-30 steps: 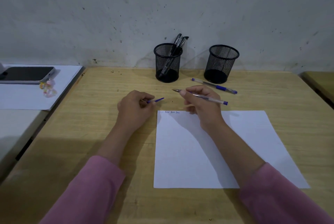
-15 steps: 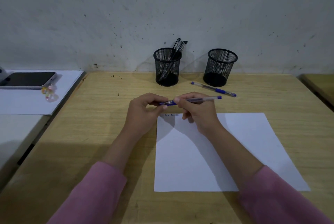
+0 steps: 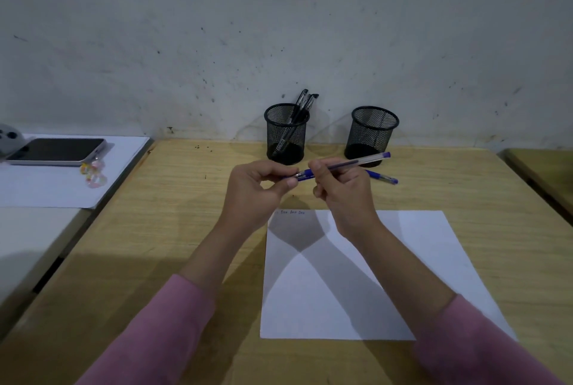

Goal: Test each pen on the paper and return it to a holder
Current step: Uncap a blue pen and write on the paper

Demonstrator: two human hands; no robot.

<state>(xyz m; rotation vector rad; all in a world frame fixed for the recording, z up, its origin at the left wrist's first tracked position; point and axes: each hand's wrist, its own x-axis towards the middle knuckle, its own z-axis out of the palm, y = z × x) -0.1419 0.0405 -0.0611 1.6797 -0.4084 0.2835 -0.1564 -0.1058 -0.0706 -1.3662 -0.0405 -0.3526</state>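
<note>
- Both hands raised over the counter (image 3: 192, 229), just above the top edge of the paper (image 3: 356, 285).
- Right hand (image 3: 344, 195): fingers clenched around the blue pen (image 3: 344, 165), gripping the barrel near its tip end; the far end angles up and away to the right.
- Left hand (image 3: 257, 192): thumb and forefinger pinched on the pen's tip end, where the blue cap (image 3: 305, 175) sits. Can't tell whether the cap is fully seated.
- Second blue pen (image 3: 383, 177) lies flat on the counter just beyond the right fingers, partly hidden by that hand.
- Left holder (image 3: 286, 136): directly beyond the left fingers, black mesh, with dark pens (image 3: 302, 105) leaning in it.
- Right holder (image 3: 373, 131): beyond the right fingers, black mesh; the held pen's far end overlaps its base in view.
- Paper has a short line of small writing at the top left corner, just under the left hand.
- Phone (image 3: 57, 150) well off to the left of the left fingers, on a separate white sheet.
</note>
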